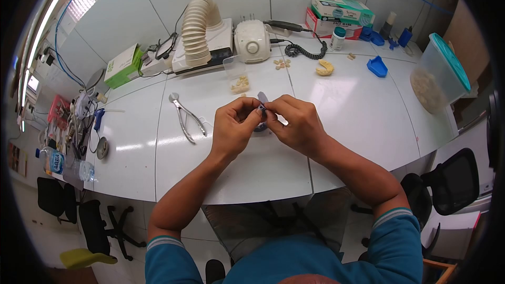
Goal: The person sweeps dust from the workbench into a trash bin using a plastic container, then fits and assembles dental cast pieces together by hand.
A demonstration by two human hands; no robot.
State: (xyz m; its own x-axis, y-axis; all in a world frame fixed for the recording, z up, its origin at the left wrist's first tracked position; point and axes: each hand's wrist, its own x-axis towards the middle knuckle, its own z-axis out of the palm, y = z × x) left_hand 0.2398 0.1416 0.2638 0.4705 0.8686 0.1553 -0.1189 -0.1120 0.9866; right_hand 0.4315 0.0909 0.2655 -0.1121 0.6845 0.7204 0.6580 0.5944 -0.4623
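Both my hands meet over the middle of the white table. My left hand [236, 126] is closed, its thumb and forefinger pinching a small grey piece [262, 97]. From the other side, the fingertips of my right hand [295, 122] pinch the same piece. Its flat, pale grey end sticks up between the fingers, while the fingers cover the darker lower part, so its exact kind cannot be made out. Below the fingertips, a dark roundish thing [261, 127] is partly hidden. Metal nippers [185, 115] lie to the left of my left hand, handles towards me.
Behind my hands stands a clear box [239, 85] with yellowish pieces. Further back are a white hose [195, 31], a handpiece control unit [253, 42] and a yellow dental cast [324, 68]. A lidded tub [436, 81] is at right; a water bottle [52, 160] at left.
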